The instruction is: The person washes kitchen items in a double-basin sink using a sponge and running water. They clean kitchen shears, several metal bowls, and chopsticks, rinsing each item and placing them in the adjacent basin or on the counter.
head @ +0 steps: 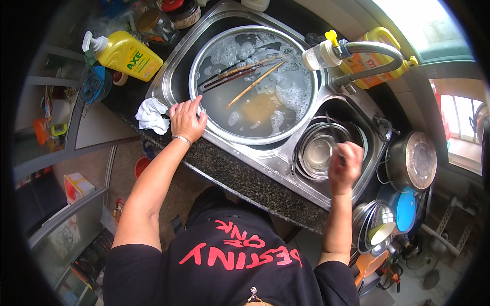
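Observation:
A large round metal basin holds cloudy, sudsy water with several chopsticks floating in it. My left hand grips the basin's near-left rim, its thumb and fingers over the edge. Just left of that wrist lies a crumpled white cloth. My right hand is closed around a thin dark utensil, blurred and pointing up and away; its exact kind cannot be told. Below that hand, nested metal bowls sit in the smaller sink compartment.
A curved faucet with a clear filter reaches toward the basin. Yellow AXE dish soap stands left, near glass jars. On the right are an upturned pot, stacked bowls and a blue lid. Dark speckled counter edges the sink.

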### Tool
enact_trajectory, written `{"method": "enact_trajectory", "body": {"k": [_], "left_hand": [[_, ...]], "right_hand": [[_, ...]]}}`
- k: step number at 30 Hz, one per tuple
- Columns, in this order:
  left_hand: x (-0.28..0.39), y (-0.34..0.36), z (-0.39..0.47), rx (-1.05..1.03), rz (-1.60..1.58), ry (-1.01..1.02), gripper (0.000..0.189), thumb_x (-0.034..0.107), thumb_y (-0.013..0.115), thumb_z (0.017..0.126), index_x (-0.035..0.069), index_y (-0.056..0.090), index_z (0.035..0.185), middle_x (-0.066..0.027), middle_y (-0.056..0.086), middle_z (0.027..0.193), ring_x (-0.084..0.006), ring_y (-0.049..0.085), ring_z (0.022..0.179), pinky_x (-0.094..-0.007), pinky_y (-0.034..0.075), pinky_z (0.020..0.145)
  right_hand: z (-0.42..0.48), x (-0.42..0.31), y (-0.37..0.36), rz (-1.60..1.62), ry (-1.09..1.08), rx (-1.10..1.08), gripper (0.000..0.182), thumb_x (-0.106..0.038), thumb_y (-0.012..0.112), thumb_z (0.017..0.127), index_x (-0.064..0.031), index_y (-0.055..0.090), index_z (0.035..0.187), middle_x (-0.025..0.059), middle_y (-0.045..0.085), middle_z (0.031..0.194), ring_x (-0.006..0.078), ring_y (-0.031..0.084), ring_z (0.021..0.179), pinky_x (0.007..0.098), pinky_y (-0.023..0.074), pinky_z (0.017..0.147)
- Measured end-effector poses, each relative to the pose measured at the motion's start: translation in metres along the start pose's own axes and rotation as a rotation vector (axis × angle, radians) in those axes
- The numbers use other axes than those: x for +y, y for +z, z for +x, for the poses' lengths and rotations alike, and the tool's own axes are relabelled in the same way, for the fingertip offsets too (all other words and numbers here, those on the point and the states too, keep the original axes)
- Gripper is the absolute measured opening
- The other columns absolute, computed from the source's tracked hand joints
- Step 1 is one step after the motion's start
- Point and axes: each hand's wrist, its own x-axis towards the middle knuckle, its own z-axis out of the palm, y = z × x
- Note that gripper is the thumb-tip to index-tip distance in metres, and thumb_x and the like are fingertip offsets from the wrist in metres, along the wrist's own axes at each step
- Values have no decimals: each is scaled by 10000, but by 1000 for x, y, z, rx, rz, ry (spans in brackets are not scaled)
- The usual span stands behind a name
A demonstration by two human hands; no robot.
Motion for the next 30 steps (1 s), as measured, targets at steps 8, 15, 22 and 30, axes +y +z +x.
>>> {"method": "enact_trajectory", "body": {"k": [8,15,22,30], "left_hand": [[-1,0,4,-2,-9,13,444,242,553,721,132,531,1151,-50,554,871,-230,513,903,-407,314,890],[0,-2,0,-29,-27,-25,464,245,522,733,126,508,1181,-64,558,903,-228,515,919,-403,309,909],[1,-4,0,-28,-18,-16,450,239,538,728,132,519,1164,-54,551,885,-231,512,911,-407,308,903],[0,0,1,-25,0,-1,429,229,531,736,141,527,1156,-49,572,937,-228,522,927,-400,309,909]], "right_hand": [[59,-42,40,116,-23,-270,465,-47,669,666,-91,521,1105,87,544,1004,281,565,849,339,489,721],[-66,25,59,-87,304,-920,423,-77,593,702,-132,511,1113,130,541,882,326,567,828,406,481,694],[-86,28,51,303,398,-350,84,-29,575,788,-28,572,871,123,548,782,262,557,715,318,448,649],[-1,-32,16,383,306,1,198,10,528,747,-4,625,920,121,614,872,248,577,802,331,450,750]]}}
